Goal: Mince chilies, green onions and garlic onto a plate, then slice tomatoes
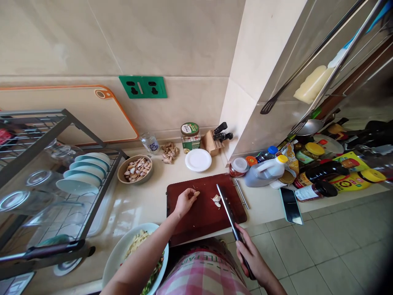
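Lying on the cream counter (129, 209), a reddish-brown cutting board (192, 221) stood right of a pale bowl (116, 255) of chopped food. A kitchen knife (226, 208) slanted over the board's right part, its handle wrapped by the right hand (250, 250). The left hand (185, 202), over the board's far left, pressed thumb and fingertips together; garlic pieces (216, 199) lay left of the blade, and those fingertips pinched a clove-like bit (197, 193).

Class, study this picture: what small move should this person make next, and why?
Probably lay the garlic clove on the cutting board: the left hand pinches it over the board, and the right hand grips the kitchen knife, blade also over the board.
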A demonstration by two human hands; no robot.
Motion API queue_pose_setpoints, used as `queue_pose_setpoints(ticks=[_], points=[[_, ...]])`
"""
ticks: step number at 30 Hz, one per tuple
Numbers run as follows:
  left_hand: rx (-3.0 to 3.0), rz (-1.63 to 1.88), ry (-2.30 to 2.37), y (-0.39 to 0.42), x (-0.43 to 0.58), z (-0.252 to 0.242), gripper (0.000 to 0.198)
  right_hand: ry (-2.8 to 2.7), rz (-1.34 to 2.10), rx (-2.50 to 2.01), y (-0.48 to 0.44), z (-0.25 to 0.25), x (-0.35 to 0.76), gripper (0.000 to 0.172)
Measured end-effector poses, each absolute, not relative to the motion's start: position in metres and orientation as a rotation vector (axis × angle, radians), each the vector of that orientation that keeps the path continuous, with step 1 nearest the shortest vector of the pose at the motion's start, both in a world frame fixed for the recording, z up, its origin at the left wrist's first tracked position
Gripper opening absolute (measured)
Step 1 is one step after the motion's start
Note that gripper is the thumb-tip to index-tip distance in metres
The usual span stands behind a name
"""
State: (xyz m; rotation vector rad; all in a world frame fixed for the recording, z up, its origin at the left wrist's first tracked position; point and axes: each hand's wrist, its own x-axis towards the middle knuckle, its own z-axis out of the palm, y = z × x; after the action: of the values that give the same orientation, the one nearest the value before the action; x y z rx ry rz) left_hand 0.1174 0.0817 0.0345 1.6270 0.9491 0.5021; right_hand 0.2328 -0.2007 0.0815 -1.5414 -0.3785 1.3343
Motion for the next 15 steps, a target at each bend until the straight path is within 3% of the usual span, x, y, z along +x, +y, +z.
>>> queue_pose_setpoints(ticks=[4, 9, 15], points=[[1.747, 0.466, 0.964, 0.088, 0.138, 0.037, 0.027, -0.398, 1.498, -1.376, -0.205, 0.092, 0.225, 0.069], [2.142, 0.398, 0.832, 0.076, 0.175, 0.041, 0.009, -0.272, 1.307, -1.425, -0.211, 0.1, 0.223, 0.078], [2.401, 0.268, 0.714, 0.054, 0.202, 0.042, 0.014, -0.214, 1.194, -1.543, -0.225, 0.091, 0.222, 0.077]])
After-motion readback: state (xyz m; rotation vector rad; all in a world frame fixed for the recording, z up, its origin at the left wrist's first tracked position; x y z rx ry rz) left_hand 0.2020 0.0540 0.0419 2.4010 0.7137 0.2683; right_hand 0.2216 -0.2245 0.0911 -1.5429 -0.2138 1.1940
